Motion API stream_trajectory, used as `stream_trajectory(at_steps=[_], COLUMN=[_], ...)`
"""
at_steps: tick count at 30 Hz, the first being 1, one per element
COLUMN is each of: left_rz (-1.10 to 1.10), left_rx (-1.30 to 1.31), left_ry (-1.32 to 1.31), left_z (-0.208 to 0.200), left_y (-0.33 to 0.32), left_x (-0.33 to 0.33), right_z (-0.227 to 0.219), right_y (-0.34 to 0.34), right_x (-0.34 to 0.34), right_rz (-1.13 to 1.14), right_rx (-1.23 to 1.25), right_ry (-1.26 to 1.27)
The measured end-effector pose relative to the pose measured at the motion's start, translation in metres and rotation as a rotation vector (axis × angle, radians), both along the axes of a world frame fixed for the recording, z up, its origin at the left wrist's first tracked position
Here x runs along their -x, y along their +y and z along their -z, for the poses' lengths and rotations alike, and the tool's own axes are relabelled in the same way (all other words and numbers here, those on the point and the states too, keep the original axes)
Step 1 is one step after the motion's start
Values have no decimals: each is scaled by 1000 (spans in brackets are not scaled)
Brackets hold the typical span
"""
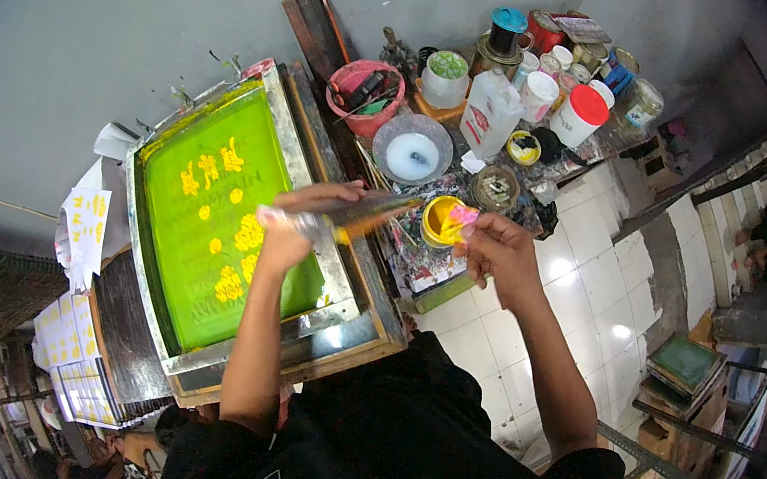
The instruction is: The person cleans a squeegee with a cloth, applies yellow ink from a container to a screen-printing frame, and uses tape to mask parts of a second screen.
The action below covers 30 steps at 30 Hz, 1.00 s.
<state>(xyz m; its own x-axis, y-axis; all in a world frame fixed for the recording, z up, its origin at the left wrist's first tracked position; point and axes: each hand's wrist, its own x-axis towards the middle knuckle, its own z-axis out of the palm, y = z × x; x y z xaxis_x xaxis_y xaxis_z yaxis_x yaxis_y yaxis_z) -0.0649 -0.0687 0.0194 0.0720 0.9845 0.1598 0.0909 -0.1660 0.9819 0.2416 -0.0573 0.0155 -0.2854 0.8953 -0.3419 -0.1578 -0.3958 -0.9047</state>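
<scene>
A screen-printing frame (pixel 336 306) with a bright green mesh (pixel 202 216) lies before me, yellow ink shapes scattered over it. My left hand (pixel 294 218) grips a long squeegee (pixel 358 209) stained with yellow ink, held across the frame's right edge. My right hand (pixel 498 250) holds a small pink scraper (pixel 461 216) over a small yellow ink pot (pixel 436 219) on the paint-spattered bench just right of the frame.
The bench behind holds a red bucket (pixel 363 96), a white bowl (pixel 412 149), a white plastic bottle (pixel 491 113) and several tins and tubs (pixel 579 115). Printed white sheets (pixel 85 224) lie left of the frame. White floor tiles (pixel 583 266) are on the right, with stacked frames (pixel 684 366).
</scene>
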Motion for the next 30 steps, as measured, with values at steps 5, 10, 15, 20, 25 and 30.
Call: stream_trajectory(at_steps=[5, 10, 15, 20, 25, 30], left_rz=[-48, 24, 55, 57, 48, 54], left_rx=[163, 148, 199, 221, 202, 201], left_ry=[64, 7, 150, 284, 325, 357], left_z=[-17, -14, -1, -25, -29, -26], left_y=[17, 40, 60, 59, 58, 58], left_x=[1, -19, -29, -45, -48, -46], right_z=[61, 103, 110, 91, 81, 74], right_y=[14, 15, 18, 36, 41, 38], right_x=[-12, -5, -11, -30, -41, -44], right_rz=[23, -5, -438, -597, -697, -682], right_rx=[-312, -952, -1135, -1269, -1211, -1195], right_ry=[-426, -792, -1054, -899, -911, -860])
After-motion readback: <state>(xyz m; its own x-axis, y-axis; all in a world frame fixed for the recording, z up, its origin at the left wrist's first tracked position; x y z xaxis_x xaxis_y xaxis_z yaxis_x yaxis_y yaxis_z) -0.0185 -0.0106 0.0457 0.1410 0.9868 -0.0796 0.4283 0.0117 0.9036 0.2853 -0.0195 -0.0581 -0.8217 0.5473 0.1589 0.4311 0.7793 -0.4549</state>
